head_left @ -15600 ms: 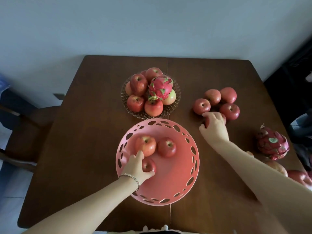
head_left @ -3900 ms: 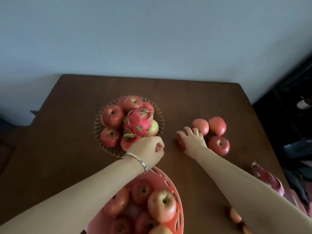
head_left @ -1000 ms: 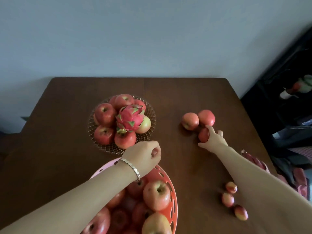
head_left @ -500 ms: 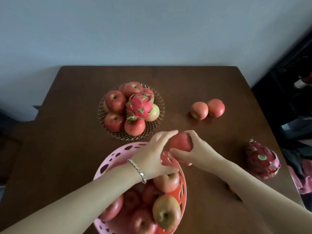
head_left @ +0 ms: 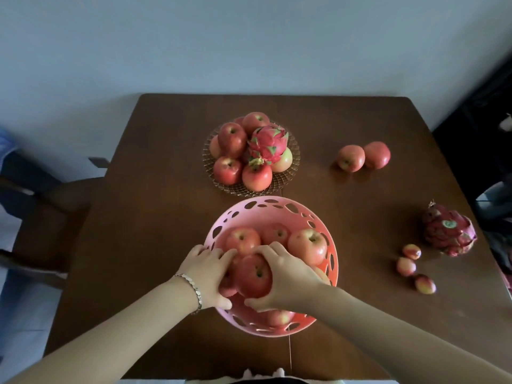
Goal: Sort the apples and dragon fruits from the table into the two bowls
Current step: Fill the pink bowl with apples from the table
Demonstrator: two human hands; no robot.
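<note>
- Both hands were cupped round one apple (head_left: 256, 275) over the pink bowl (head_left: 273, 207): left hand (head_left: 206, 273) on its left side, right hand (head_left: 286, 275) on its right
- Risk: bowl was heaped, so the apple could roll out on release
- Two apples (head_left: 363, 157) and a dragon fruit (head_left: 450, 234) sat unsorted on the table (head_left: 155, 217)

Both hands (head_left: 249, 275) cupping an apple (head_left: 253, 275), over pink bowl (head_left: 277, 209)

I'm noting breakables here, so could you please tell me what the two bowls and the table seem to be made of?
Pink bowl: likely plastic, matte, with moulded oval cutouts.
Far bowl: probably clear amber glass, with a ribbed, see-through rim; acrylic is possible.
Table: dark brown wood or veneer, satin sheen, a centre seam.
</note>
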